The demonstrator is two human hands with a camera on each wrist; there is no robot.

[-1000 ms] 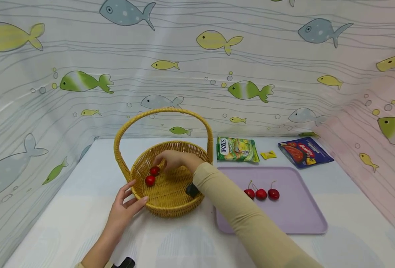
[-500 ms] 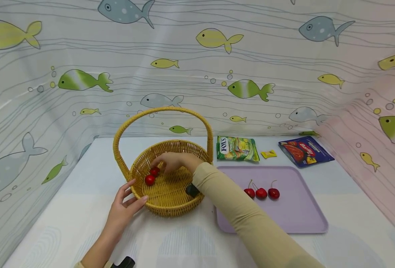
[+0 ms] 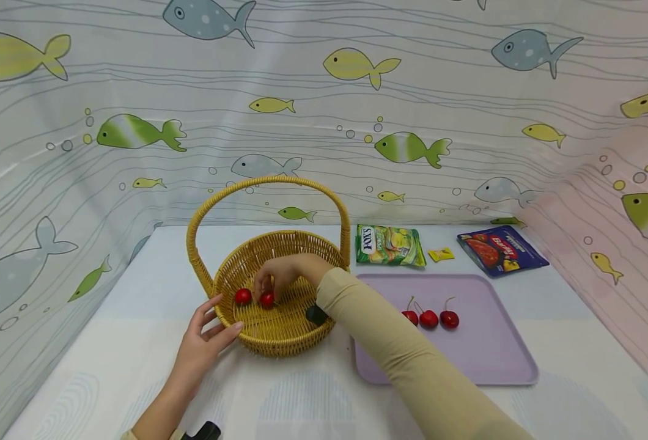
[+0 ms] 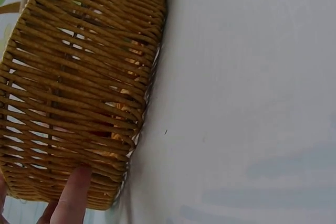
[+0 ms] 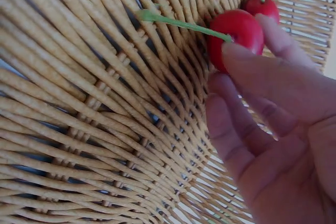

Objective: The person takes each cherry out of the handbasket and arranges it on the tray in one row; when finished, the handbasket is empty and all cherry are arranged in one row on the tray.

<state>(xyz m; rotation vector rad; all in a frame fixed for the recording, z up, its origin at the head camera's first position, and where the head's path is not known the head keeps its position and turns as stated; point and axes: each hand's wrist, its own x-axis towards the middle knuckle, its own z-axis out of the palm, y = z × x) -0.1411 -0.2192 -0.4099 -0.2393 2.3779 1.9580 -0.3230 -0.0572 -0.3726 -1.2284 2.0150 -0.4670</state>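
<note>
My right hand [image 3: 287,272] reaches down inside a yellow wicker basket [image 3: 282,347] with a tall arched handle. Its thumb and fingers pinch a red cherry [image 5: 242,31], whose green stem points away from the hand; the same cherry [image 3: 267,299] is partly hidden behind the fingers in the head view. Another cherry [image 3: 243,297] lies to its left on the basket floor. At the basket's left side, my left hand [image 3: 205,339] rests spread against the outside near the foot of the handle. In the left wrist view, a fingertip [image 4: 79,179] presses the woven wall.
Right of the basket is a lilac tray [image 3: 489,360] bearing several cherries [image 3: 428,318], partly covered by the right sleeve [image 3: 390,342]. Behind it lie a green FOX'S candy bag [image 3: 390,245], a small yellow packet [image 3: 441,254] and a blue pouch [image 3: 502,250].
The right hand has drawn one cherry rightward and nearer across the basket, away from the other cherry, which has shifted slightly left. The left hand stays in place.
</note>
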